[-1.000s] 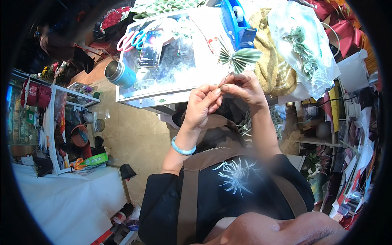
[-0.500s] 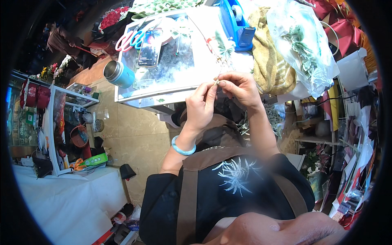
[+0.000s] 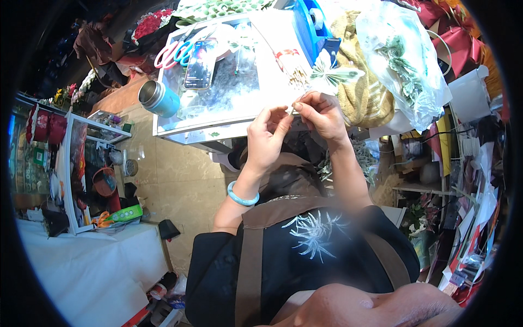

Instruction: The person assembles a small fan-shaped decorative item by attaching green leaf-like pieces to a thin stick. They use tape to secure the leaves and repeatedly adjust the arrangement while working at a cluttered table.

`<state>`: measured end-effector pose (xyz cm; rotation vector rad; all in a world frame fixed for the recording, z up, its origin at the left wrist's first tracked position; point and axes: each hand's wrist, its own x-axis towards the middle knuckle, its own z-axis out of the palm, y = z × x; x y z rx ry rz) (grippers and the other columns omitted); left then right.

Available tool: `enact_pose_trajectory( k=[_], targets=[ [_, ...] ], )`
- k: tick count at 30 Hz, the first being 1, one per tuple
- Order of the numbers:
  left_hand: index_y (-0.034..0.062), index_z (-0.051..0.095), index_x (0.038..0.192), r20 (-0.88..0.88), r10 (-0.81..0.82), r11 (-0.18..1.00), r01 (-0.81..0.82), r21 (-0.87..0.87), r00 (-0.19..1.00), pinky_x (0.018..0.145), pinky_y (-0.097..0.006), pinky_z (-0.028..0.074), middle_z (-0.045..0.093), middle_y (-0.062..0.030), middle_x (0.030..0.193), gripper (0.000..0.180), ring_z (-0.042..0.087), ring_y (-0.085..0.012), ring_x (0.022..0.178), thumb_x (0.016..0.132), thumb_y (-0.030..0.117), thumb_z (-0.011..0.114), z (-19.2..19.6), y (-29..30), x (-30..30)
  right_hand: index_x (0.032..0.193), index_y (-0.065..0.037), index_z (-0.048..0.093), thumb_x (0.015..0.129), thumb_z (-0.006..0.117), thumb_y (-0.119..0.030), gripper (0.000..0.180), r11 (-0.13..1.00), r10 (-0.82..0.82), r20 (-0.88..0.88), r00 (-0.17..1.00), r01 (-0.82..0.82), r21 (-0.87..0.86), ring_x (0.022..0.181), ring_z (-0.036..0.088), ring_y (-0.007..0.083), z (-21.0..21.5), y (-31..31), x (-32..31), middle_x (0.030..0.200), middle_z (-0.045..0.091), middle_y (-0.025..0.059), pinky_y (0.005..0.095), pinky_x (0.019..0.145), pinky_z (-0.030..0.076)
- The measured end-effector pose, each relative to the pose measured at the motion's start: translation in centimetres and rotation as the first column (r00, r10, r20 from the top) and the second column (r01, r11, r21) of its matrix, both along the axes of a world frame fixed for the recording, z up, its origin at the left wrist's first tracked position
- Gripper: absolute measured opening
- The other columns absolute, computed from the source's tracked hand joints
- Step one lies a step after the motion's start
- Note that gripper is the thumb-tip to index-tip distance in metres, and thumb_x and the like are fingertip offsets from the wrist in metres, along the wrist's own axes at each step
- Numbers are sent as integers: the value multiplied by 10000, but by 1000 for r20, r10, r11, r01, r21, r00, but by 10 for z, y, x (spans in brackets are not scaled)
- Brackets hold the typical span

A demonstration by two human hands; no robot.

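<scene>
My left hand (image 3: pixel 267 136) and my right hand (image 3: pixel 323 119) meet at the front edge of the white table (image 3: pixel 215 124). The right thumb and forefinger pinch a thin, pale piece (image 3: pixel 290 110), too small to name. The left fingertips curl at its other side; what they grip is hard to make out. Just beyond the right hand is a folded green-and-white fan-shaped piece (image 3: pixel 333 74), like a flower or leaf; whether it joins the pinched piece is hidden. Farther back lie several thin sticks (image 3: pixel 297 76) with a red band (image 3: pixel 287 53).
A phone (image 3: pixel 200 64), scissors (image 3: pixel 170 53) and an open blue cup (image 3: pixel 159 99) occupy the table's left part. At the right are a blue tape dispenser (image 3: pixel 318 35), a mustard towel (image 3: pixel 357 71) and a clear plastic bag (image 3: pixel 406 65) with green folded pieces.
The fan-shaped piece has swung right and nearer, uncovering the thin sticks. My left thumb and forefinger have parted somewhat; the right hand keeps its pinch.
</scene>
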<state>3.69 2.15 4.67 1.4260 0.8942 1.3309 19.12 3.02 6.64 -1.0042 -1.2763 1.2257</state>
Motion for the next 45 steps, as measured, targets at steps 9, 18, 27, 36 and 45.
enact_pose_trajectory(
  k=[9, 18, 27, 36, 45],
  targets=[
    [1, 589, 888, -333, 334, 896, -186, 404, 882, 548, -259, 463, 595, -104, 774, 144, 588, -171, 594, 759, -11, 652, 1, 1, 3, 833, 29, 608, 822, 623, -87, 117, 997, -64, 141, 988, 58, 43, 584, 513, 46, -2, 0, -13, 648, 585, 10, 189, 524, 412],
    [20, 579, 885, -538, 66, 895, 189, 405, 840, 574, -345, 471, 584, -131, 815, 131, 598, -277, 708, 754, 12, 582, 12, 13, -26, 763, 5, 571, 822, 623, -95, 127, 980, 179, 282, 943, -196, 34, 544, 425, 25, 0, 5, 3, 610, 504, -24, 180, 465, 318],
    [-1, 616, 874, -546, 317, 827, 56, 560, 775, 577, -277, 479, 617, -93, 762, 113, 609, -200, 673, 766, 30, 626, 3, 19, -36, 805, 1, 601, 832, 629, -105, 112, 987, 163, 76, 984, -161, -25, 534, 395, 15, -7, 3, 3, 611, 490, -51, 183, 457, 291],
    [-28, 654, 876, 292, 0, 981, 56, -184, 956, 653, -237, 481, 641, -45, 759, 218, 587, -95, 685, 894, 164, 552, -17, -5, -9, 810, 27, 595, 812, 604, -14, 42, 949, -106, 312, 944, 3, 316, 572, 583, 144, -1, -12, -27, 657, 603, 77, 263, 527, 443],
    [-30, 606, 917, 334, -149, 941, 237, -241, 931, 645, -211, 452, 609, -23, 771, 173, 546, -79, 687, 913, 96, 486, -14, 1, -21, 851, 23, 607, 799, 603, -1, 58, 901, -220, 356, 908, 49, 431, 562, 585, 182, -2, -21, -38, 667, 590, 109, 268, 514, 444]
  ],
)
